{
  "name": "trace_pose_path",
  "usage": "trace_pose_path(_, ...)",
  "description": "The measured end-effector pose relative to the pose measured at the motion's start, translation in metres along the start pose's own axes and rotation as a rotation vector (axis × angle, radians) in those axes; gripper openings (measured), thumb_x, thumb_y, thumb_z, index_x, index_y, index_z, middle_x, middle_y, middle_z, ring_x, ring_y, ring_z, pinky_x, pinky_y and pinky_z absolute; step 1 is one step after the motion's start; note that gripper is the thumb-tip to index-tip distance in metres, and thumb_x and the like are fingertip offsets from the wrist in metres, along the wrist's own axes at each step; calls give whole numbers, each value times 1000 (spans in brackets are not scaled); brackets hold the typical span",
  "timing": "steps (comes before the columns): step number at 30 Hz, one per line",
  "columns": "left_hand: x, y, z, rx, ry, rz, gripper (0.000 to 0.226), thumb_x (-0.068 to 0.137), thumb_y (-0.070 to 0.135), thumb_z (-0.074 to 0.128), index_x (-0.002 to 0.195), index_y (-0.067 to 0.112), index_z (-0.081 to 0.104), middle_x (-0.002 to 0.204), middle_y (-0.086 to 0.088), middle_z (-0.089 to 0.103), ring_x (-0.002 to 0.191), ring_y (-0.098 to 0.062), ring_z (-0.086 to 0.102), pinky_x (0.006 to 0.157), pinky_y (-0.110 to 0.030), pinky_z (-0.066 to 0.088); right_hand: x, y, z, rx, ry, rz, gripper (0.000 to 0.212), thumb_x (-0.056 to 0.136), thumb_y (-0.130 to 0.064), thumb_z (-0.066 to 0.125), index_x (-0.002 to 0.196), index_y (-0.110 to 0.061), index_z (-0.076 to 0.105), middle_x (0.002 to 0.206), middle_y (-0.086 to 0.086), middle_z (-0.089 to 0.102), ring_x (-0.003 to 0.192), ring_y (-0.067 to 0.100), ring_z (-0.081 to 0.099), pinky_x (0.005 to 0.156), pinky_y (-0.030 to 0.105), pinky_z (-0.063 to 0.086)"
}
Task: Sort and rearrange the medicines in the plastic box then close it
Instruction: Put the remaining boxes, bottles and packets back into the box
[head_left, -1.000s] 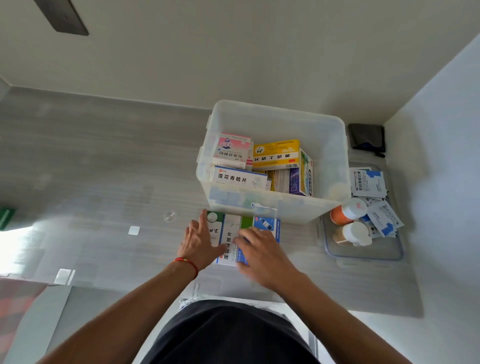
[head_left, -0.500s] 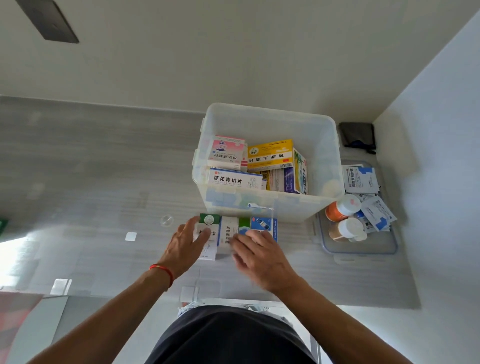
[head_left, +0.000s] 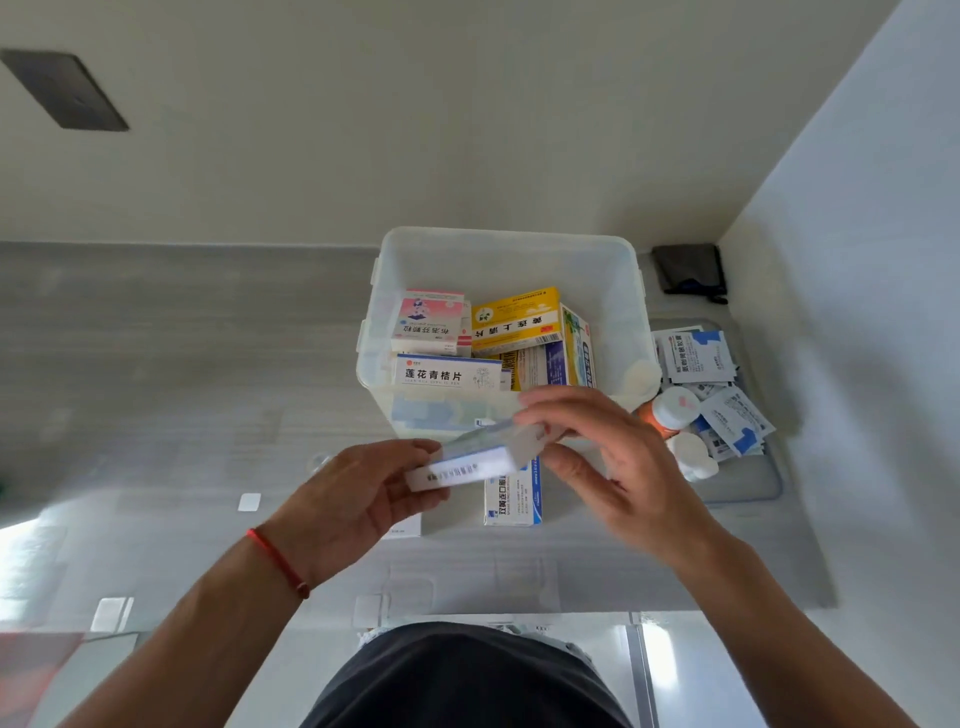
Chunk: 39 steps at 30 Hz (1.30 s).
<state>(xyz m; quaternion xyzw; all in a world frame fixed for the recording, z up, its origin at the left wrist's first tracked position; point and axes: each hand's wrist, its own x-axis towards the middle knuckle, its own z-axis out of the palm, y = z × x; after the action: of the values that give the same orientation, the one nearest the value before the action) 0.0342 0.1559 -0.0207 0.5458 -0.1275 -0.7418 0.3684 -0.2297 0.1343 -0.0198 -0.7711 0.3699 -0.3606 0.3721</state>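
Note:
A clear plastic box (head_left: 509, 249) stands open on the grey counter with several medicine cartons inside, among them a pink one (head_left: 428, 319), a yellow one (head_left: 514, 319) and a white one (head_left: 447, 374). I hold a white and blue medicine carton (head_left: 467, 462) lifted in front of the box. My left hand (head_left: 358, 493) grips its left end. My right hand (head_left: 602, 452) pinches its right end with thumb and fingers. A blue and white carton (head_left: 511, 499) lies on the counter under my hands. Another white carton's corner (head_left: 405, 527) shows below my left hand.
The box's lid (head_left: 753, 483) lies upturned to the right, bearing white sachets (head_left: 693, 356) and two orange bottles with white caps (head_left: 672, 408). A dark pouch (head_left: 688, 273) sits in the back right corner against the walls. Small white stickers (head_left: 249, 501) lie on the counter.
My hands were flat on the cartons on the counter. Now both have lifted one white and blue carton up in front of the box.

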Motion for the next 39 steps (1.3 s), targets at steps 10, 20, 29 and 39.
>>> trace_pose_path(10,3,29,59,295,122,565,24,86,-4,70,108,4,64,117,-22,64,107,-38,69,82,-42,63,31,-13,-30,478,276,467,59,88,-23,72,142,-28,48,97,2,78,87,17,76,65,43,65)
trace_pose_path(20,6,16,19,756,491,986,30,85,-2,63,94,27,65,94,12,72,88,-6,69,71,-15,54,135,94,-24,-231,231,730,36,100,-21,60,134,-11,52,124,9,69,101,25,71,78,35,59)
trace_pose_path(29,35,-60,-65,997,583,624,29,78,-1,73,96,21,66,91,1,69,76,-11,67,72,-15,52,120,61,-14,-379,218,449,35,99,-14,61,134,-10,60,133,7,64,115,17,64,92,31,58)
trace_pose_path(39,109,-91,-53,1232,506,121,102,74,37,80,151,10,18,126,-17,45,122,-40,49,101,-47,45,-25,47,82,-709,-403,497,53,92,-65,44,127,-25,49,128,-1,51,113,22,55,86,40,53)
